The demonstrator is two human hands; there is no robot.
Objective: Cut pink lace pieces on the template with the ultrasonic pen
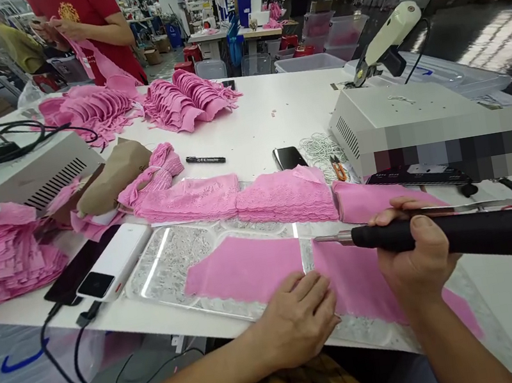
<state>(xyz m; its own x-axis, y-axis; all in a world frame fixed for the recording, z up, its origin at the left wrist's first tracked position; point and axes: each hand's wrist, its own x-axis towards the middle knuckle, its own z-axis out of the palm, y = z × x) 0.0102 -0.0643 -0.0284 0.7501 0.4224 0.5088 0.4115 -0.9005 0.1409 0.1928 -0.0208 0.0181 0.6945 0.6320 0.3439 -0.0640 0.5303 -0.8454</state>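
My left hand [305, 316] rests with fingers bent and pressed together at the gap between two flat pink fabric pieces; its fingertips and anything under them are hidden. The left fabric piece [248, 267] and the right fabric piece [353, 286] lie on a clear, crinkle-patterned mat [173, 256]. My right hand [417, 256] is closed around a black-handled tool [486, 234] with a thin metal nozzle. That nozzle points left, its tip close over the right piece's upper left edge. Along the same hand runs what looks like metal tweezers [477, 206].
Stacked pink lace pieces [286, 196] line the mat's far side. A white power bank [114, 262] and cables sit left. Beyond are a phone [288, 157], a marker [205, 159], orange-handled snips [338, 168] and a grey box [398, 107]. A person in red [88, 24] handles pink fabric.
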